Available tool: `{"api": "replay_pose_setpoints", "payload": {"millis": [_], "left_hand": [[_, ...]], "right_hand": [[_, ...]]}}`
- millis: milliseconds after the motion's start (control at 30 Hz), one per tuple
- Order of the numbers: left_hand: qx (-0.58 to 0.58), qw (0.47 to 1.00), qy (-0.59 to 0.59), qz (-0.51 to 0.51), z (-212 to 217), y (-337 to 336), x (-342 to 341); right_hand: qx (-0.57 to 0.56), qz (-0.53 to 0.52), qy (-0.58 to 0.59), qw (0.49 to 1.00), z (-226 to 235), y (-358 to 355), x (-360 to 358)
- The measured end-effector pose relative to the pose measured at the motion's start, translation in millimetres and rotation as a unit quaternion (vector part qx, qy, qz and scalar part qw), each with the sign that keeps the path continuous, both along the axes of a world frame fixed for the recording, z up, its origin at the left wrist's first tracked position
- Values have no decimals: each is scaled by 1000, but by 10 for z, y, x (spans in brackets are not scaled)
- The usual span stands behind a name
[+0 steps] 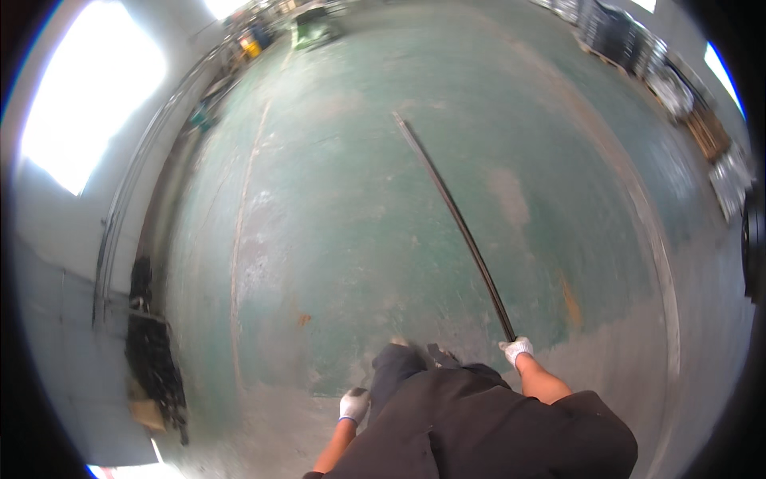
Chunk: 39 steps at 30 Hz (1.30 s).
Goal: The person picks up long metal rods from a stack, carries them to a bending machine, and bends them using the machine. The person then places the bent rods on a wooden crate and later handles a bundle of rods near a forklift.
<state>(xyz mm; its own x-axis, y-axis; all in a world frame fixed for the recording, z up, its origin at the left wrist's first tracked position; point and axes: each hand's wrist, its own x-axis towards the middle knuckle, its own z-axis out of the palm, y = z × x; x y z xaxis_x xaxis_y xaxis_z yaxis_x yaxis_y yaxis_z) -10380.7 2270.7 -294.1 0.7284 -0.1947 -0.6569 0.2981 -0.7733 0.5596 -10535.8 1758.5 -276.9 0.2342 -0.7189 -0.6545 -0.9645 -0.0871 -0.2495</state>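
Observation:
A long, thin dark metal bar (pixel 459 215) stretches ahead of me at a slant, its far end up and to the left. It may be more than one length lying together; I cannot tell. Around its near end my right hand (pixel 518 349), in a white glove, is closed. My left hand (pixel 353 405), also gloved in white, hangs low beside my leg, away from the bar. A dark patch shows at its fingers, which are blurred, so whether it grips anything is unclear.
Green, worn floor (pixel 335 199) with pale lines spreads around me. Dark items (pixel 152 359) and a cardboard box (pixel 147 415) stand along the left wall. Wrapped goods (pixel 618 36) and wooden pallets (pixel 707 133) line the right side. A green object (pixel 313 30) stands far ahead.

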Motion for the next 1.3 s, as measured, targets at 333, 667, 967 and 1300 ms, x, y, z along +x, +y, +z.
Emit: {"api": "replay_pose_setpoints", "payload": {"millis": [333,667,967,1300], "left_hand": [[87,995,25,45,-787,-508,3033],[-50,978,-112,168,234,-1419,7770],[139,987,39,-73,-477,-1677,9675],[-46,967,0,253,-518,-2155,12551]], "right_hand": [[-37,32,4,999,17,-728,3261],[5,114,27,993,-782,-1061,5602],[27,157,54,986,-206,-1803,9550],[-23,170,63,983,474,-2217,13853]]}}
